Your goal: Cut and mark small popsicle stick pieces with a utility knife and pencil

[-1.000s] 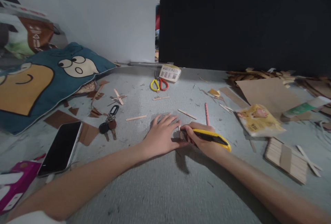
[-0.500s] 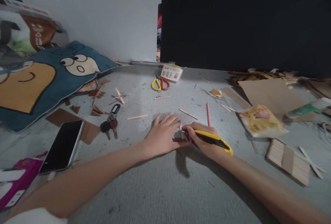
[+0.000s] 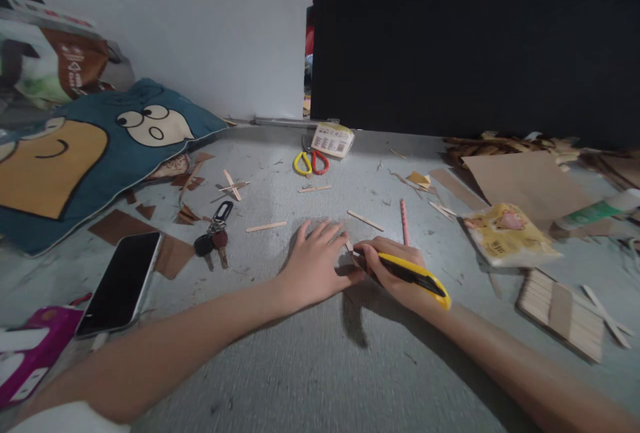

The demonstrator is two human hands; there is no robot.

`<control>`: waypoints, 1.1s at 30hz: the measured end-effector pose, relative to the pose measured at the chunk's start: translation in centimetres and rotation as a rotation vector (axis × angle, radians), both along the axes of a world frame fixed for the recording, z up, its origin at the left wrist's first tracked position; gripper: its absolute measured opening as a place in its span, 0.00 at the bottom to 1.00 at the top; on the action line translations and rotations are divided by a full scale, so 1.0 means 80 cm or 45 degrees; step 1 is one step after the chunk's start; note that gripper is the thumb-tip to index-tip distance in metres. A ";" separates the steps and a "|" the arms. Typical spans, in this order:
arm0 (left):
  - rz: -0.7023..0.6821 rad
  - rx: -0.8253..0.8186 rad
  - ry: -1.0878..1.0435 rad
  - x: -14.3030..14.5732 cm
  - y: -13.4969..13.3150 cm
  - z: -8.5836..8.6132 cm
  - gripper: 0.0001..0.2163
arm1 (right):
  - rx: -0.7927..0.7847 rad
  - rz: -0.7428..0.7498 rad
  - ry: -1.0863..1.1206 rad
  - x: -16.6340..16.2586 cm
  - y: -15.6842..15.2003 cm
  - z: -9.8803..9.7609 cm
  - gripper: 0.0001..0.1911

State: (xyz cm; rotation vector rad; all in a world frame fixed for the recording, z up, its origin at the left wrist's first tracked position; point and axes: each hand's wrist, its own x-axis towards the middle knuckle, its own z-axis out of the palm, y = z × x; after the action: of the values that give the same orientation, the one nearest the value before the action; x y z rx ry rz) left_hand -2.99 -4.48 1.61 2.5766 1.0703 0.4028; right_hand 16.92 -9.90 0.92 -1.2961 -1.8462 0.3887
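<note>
My right hand [image 3: 393, 256] is wrapped round a yellow and black utility knife [image 3: 423, 274], its tip end pointing left and down at a small wooden craft stick [image 3: 349, 246]. My left hand [image 3: 310, 261] lies palm down on the table, its fingers spread, with the index fingertip and thumb holding the craft stick between them. Part of the stick is hidden by my fingers and the knife's front end. Just beyond the hands lie a loose craft stick [image 3: 365, 220], another stick [image 3: 266, 226] and a pink striped straw-like rod [image 3: 405, 220].
Red and yellow handled scissors [image 3: 320, 163] lie at the back. Keys [image 3: 219, 240], a phone [image 3: 119, 283] and a blue cushion [image 3: 100, 153] are on the left. To the right are a banded stack of craft sticks [image 3: 560, 313], a yellow packet [image 3: 507, 233] and a glue tube [image 3: 597, 210].
The knife and my right hand have shifted very slightly right. The craft stick under the knife tip has tilted a little. My left hand stays almost in place.
</note>
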 end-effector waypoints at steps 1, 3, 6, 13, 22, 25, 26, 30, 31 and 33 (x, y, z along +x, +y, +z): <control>0.024 0.023 -0.002 0.001 -0.002 -0.002 0.29 | 0.005 -0.001 -0.006 0.000 0.000 0.000 0.19; 0.047 0.054 0.004 0.002 -0.004 -0.005 0.30 | 0.005 -0.003 -0.017 0.001 0.001 -0.001 0.19; 0.044 0.062 0.004 0.003 -0.006 -0.008 0.31 | -0.023 0.009 -0.017 0.002 0.001 -0.001 0.18; 0.059 0.101 0.001 0.005 -0.006 -0.008 0.31 | -0.053 0.022 -0.011 0.002 0.001 0.001 0.18; 0.056 0.091 0.041 0.005 -0.007 -0.006 0.31 | -0.061 0.030 0.014 0.001 0.000 0.002 0.18; 0.052 0.082 0.035 0.004 -0.006 -0.005 0.31 | -0.077 0.030 -0.005 0.002 0.000 -0.002 0.18; 0.049 0.081 0.032 0.004 -0.006 -0.005 0.31 | -0.078 0.030 -0.010 0.002 0.000 -0.004 0.18; 0.047 0.071 0.010 0.004 -0.007 -0.005 0.31 | -0.070 0.033 -0.014 0.004 0.001 -0.005 0.17; 0.046 0.066 0.006 0.004 -0.007 -0.005 0.31 | -0.069 0.034 -0.015 0.004 0.001 -0.004 0.18; 0.043 0.057 0.001 0.004 -0.006 -0.005 0.30 | -0.068 0.035 -0.018 0.004 0.001 -0.003 0.18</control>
State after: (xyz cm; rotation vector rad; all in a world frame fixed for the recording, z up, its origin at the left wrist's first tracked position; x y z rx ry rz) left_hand -2.67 -5.00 1.22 2.6012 1.1193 0.4387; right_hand 17.21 -9.85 0.67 -1.3133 -1.8786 0.4473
